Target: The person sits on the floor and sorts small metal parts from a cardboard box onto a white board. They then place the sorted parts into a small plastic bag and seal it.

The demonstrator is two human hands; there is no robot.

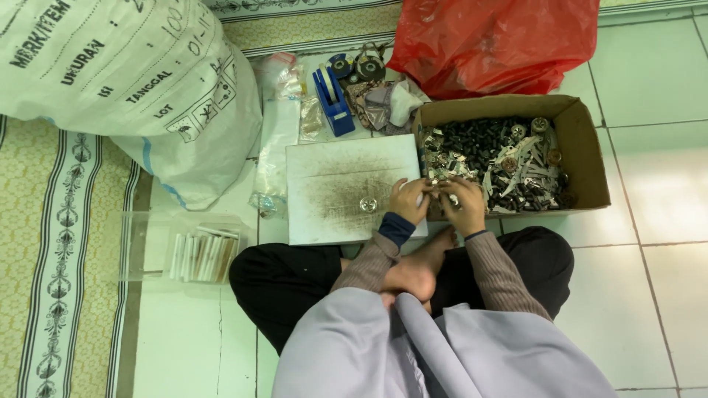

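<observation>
Two hands meet over the seam where the white board [343, 188] touches the cardboard box [582, 158]. Left hand [408, 200] pinches a small metal part [436, 193], fingers pressed together; right hand [464, 205] closes on it too, thumbs nearly touching. Part sits between both, equally near, its long axis too small to tell. Bare board lies leftward, a small silvery ring [368, 204] on it; rightward, box heaped with metal parts [494, 158].

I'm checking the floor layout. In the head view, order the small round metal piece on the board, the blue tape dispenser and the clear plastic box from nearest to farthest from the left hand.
1. Round metal piece, just left of the left hand, on the board.
2. Blue tape dispenser, beyond the board.
3. Clear plastic box, far left.
</observation>
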